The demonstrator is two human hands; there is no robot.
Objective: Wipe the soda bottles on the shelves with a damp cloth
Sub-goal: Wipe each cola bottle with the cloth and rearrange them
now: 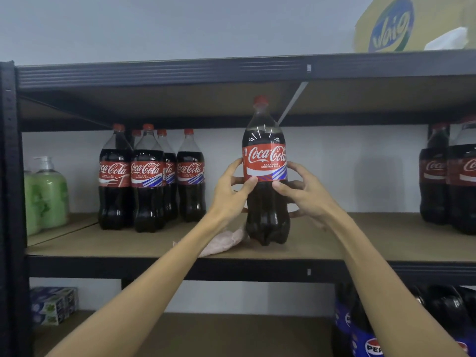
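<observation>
Standing upright near the front edge of the middle shelf [399,235], one Coca-Cola bottle [266,140] is held between both hands.

1. Eight cola bottles are counted on this shelf. They are the held one, a group of five [148,176] at the left (two half hidden behind the front row) and a pair [435,176] at the far right, cut by the frame edge.
2. One cloth [221,243], pale pink and crumpled, is seen lying on the shelf board just left of the held bottle's base. Its right end is against or behind that base, and it is touched by neither hand.
3. Two green soap bottles [49,197] are stood at the shelf's left end, the nearer one topped by a pump.
4. On the shelf below, Pepsi bottles [371,343] are packed at the right (their number cannot be told). A small stack of boxes [52,305] is kept at the left.
5. One yellow carton [386,24] is set on the top shelf.
6. The left hand [231,188] is curled round the bottle's left side, with the thumb pressed on the lower edge of the red label and the fingers wrapped behind.
7. The right hand [306,191] is placed likewise on the right side, with the thumb laid at the label's bottom edge and the fingers passed round the back.
8. Both bare forearms are stretched forward and upward, converging on the bottle.
</observation>
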